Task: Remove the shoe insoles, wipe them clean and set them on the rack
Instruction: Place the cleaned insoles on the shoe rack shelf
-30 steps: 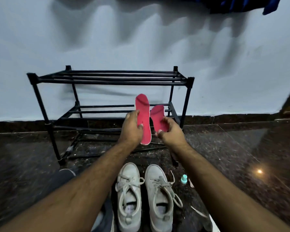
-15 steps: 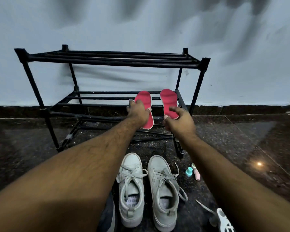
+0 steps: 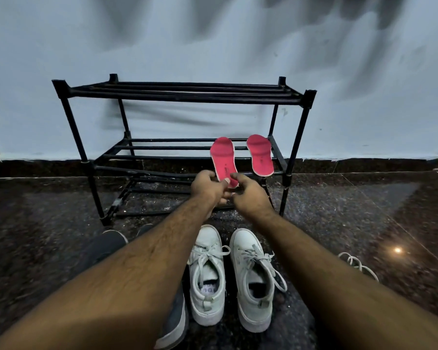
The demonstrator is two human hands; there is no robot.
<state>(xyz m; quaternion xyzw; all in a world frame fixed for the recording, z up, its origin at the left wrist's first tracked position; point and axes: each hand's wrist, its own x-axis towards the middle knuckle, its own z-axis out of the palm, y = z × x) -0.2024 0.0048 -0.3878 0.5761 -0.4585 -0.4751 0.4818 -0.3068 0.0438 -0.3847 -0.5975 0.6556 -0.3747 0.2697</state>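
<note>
Hands [image 3: 229, 189] pinch 1 pink insole's [image 3: 224, 161] heel.

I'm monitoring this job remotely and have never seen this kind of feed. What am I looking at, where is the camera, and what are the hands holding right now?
There is no machine here: a person works with two bare hands, and the single camera sits on their head, looking forward and down along both forearms. Against the wall stands a black rack of bars. One pink insole lies on its middle shelf, at the right end, with no hand on it. The second pink insole rests on the same shelf beside it; the left hand pinches its near end, and the right hand is right beside it, fingers curled, though contact is unclear. On the dark floor near the person stand two pale sneakers, laces loose.
</note>
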